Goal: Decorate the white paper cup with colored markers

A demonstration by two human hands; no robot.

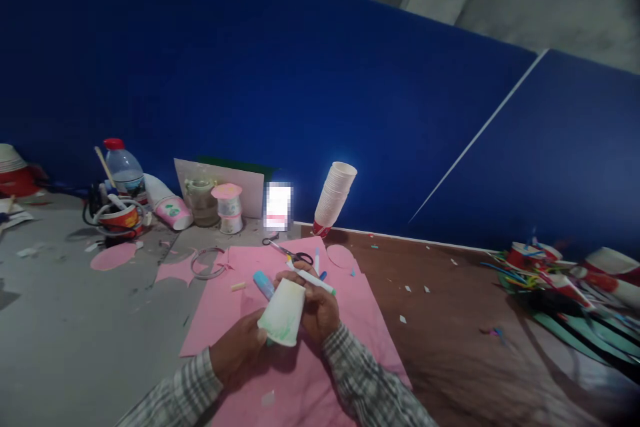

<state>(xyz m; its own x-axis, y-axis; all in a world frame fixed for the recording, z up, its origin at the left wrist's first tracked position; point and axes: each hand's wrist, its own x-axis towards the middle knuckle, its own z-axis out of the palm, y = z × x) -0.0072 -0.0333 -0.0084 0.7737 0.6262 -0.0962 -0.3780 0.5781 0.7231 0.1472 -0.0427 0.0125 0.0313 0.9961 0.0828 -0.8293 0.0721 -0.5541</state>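
My left hand (240,348) is closed on a white paper cup (283,312), gripping it near its wide rim. Green colouring streaks the cup's side by that rim, and the cup is tilted with its narrow base up. Between the fingers of my right hand (320,310) lies a white marker (313,276) with a green end. That hand also rests against the cup's right side. Under both hands spreads a sheet of pink paper (370,327). Just behind the cup is a light blue marker-like piece (263,283), and beyond it lie dark-handled scissors (300,257).
A tall stack of paper cups (336,195) leans near the blue partition (320,80). On the left stand a plastic bottle (125,170), a glass jug (201,203) and a decorated cup piece (230,207). A tape ring (209,263) lies beside the pink paper. Cups and craft bits crowd the far right.
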